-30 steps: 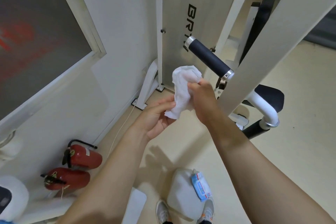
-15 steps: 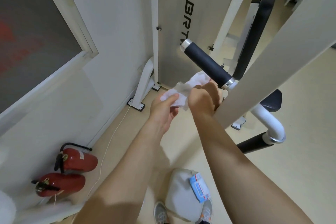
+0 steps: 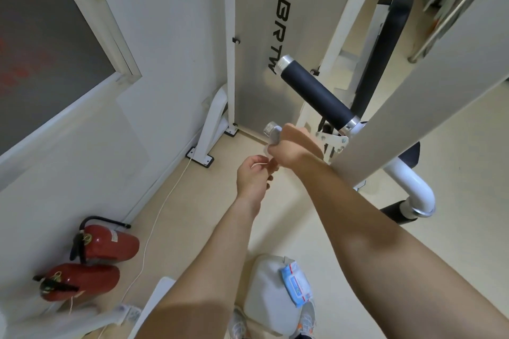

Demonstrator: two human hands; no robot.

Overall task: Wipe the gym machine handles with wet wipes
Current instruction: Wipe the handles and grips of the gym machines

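Gripping a lower handle (image 3: 271,131) of the white gym machine (image 3: 429,85), the right hand (image 3: 289,150) is wrapped around it with fingers closed; only the handle's silver end cap shows past the knuckles, so its grip surface is hidden. The wet wipe is presumably bunched under that palm (judgement only: a thin white edge (image 3: 260,164) shows between the two hands, little else). The left hand (image 3: 252,179) sits just below and left of the right, fingers curled and pinched at that white edge; whether it truly holds the wipe cannot be told. Key relation: the covered handle's long axis runs from the cap at upper left down-right toward the machine frame, parallel to the larger black handle (image 3: 316,93) above it, which lies up and right of both hands, bare and untouched. The right hand is the nearer one to either handle. Judged step: wiping the lower handle, stroke direction along that axis toward the frame bracket. Risk: the wipe slipping out of the palm if the left hand tugs its tail. On the floor near the person's shoes, a wet wipes pack (image 3: 296,285) rests on a white plastic jug (image 3: 264,300); two red fire extinguishers (image 3: 110,245) lie by the wall, well apart.
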